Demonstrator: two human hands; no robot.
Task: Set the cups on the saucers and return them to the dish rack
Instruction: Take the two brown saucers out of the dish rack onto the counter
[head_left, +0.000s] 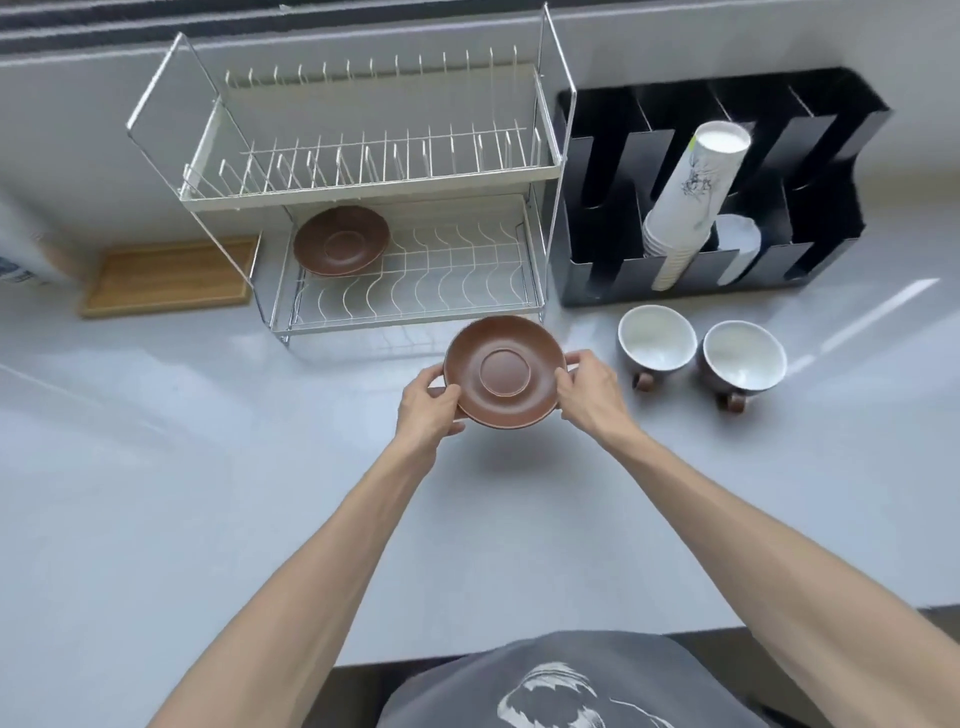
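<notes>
I have the brown saucer (504, 372) between both hands, my left hand (427, 409) curled on its left rim and my right hand (589, 395) pinching the right rim, thumbs on top, the dish level and lifted off the grey counter (208, 493), to judge by the shadow under it. What matters next is the cups: the nearer cup (656, 339) stands to the right of the saucer, just beyond my right hand, and the second cup (744, 357) is beside it further right, both upright with their brown handles pointing near. So my right hand is the closer one to fetch a cup, I think, once the saucer is down. The dish rack (363, 182) is on the far side, its lower shelf open toward me, with another saucer (341, 240) lying at its far left and bare wire to its right. There is open counter below the saucer. A black organiser (821, 156) with paper cups (691, 197) stands behind the cups.
</notes>
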